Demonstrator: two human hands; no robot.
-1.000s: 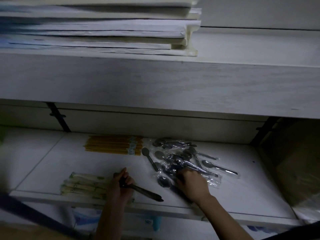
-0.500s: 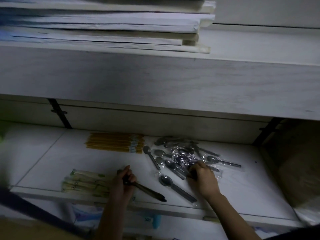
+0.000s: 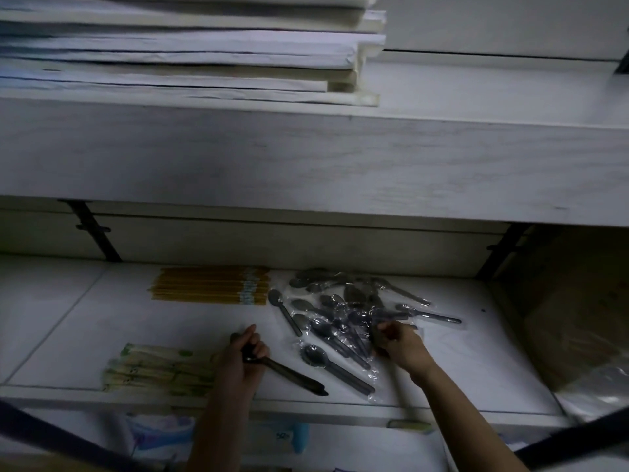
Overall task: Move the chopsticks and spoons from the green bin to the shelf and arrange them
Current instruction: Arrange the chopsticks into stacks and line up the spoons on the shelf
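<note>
Spoons (image 3: 347,311) heaped in plastic on shelf (image 3: 493,369), at 3 o'clock of yellow chopsticks (image 3: 211,286), pinched by curled fingers of right hand (image 3: 403,345), dark spoon (image 3: 292,374) gripped by closed fingers of left hand (image 3: 238,364)

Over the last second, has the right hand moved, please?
Yes. The right hand has shifted right and deeper into the shelf, away from the yellow chopsticks.

Both bare forearms reach forward side by side; left grip (image 3: 243,362) curls round a dark utensil (image 3: 289,373), right grip (image 3: 401,345) pinches wrapped spoons (image 3: 354,321).
</note>
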